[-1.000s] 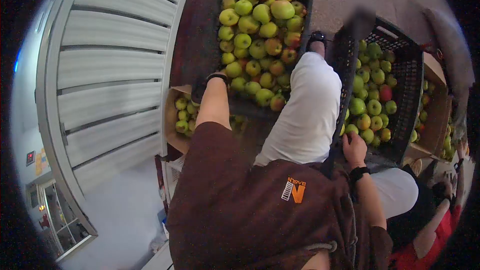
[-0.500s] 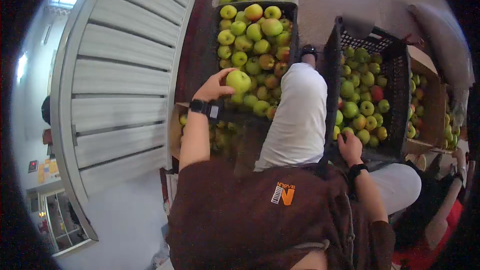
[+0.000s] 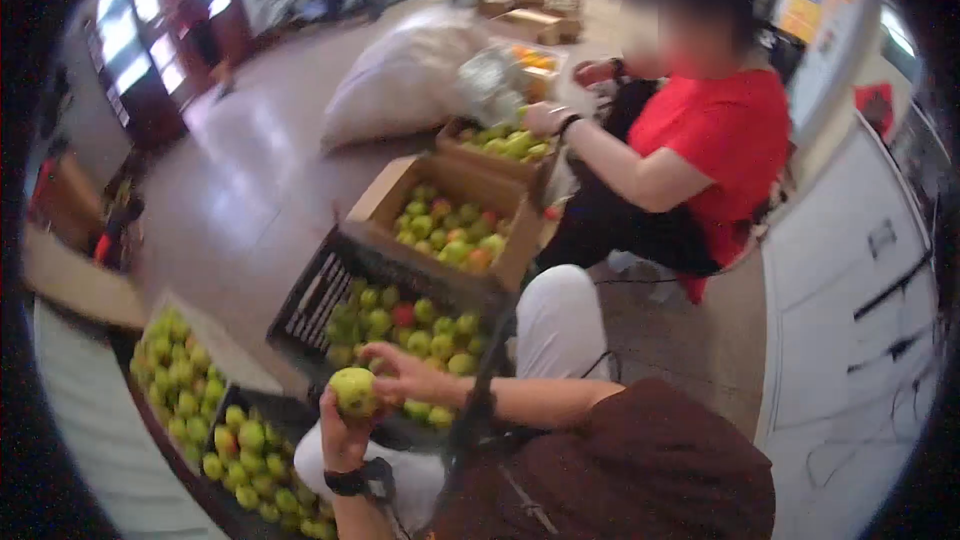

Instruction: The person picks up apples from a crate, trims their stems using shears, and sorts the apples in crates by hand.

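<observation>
My left hand [image 3: 345, 437], with a dark watch on its wrist, is closed round a yellow-green apple [image 3: 353, 392] and holds it up over my lap, beside the black crate. From the right, my right hand [image 3: 420, 380] reaches across the crate with its fingers apart and bent, their tips at the side of that apple. Whether those tips press on it I cannot tell. Below my right hand, the black plastic crate [image 3: 310, 285] holds many green apples [image 3: 443, 345] and a red one.
Beyond the crate stand a cardboard box [image 3: 385, 190] of apples and a smaller box with a co-worker's hand [image 3: 545, 120] over it. The co-worker in a red shirt [image 3: 740, 125] sits at right. A large pale sack [image 3: 400, 75] lies behind. More apple crates [image 3: 262, 415] line the left.
My view has swung right, towards the co-worker. My left hand has carried the apple from the left crates to the black crate; my right hand has risen towards it.
</observation>
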`<action>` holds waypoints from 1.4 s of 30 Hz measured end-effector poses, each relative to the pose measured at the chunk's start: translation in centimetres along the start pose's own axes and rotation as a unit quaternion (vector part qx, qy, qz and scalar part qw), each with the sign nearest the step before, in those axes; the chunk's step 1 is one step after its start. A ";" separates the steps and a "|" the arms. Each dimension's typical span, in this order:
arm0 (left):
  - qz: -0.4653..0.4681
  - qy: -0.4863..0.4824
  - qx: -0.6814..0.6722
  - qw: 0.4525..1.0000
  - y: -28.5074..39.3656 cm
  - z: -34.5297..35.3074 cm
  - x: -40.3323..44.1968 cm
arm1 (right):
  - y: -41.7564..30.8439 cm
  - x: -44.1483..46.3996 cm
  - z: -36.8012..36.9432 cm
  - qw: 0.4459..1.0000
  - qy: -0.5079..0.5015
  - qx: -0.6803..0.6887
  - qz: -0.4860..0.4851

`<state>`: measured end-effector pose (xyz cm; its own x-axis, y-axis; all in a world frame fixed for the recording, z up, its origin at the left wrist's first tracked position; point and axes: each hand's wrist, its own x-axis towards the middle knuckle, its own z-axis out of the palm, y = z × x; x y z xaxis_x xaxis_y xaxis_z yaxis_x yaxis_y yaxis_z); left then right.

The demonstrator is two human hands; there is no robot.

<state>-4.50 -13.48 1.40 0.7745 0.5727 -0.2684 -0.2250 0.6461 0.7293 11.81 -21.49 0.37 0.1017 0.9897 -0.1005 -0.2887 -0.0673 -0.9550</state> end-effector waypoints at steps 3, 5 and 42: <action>-0.048 -0.018 0.012 0.999 -1.8 -0.2 5.3 | 1.4 1.8 -1.3 0.925 0.110 -0.287 -0.222; -0.104 -0.097 0.063 0.988 -2.8 0.2 5.9 | 1.0 0.3 -2.5 0.944 0.104 -0.277 -0.147; -0.183 0.090 0.168 0.964 -8.8 -0.1 7.9 | 10.9 2.7 -6.5 0.819 0.091 -0.566 -0.009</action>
<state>3.60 -14.58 -7.18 0.6442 0.4350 -0.6292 0.2723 0.6383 0.7200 15.14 -20.40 -12.08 0.2670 0.9634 -0.0251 0.7719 -0.2294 -0.5929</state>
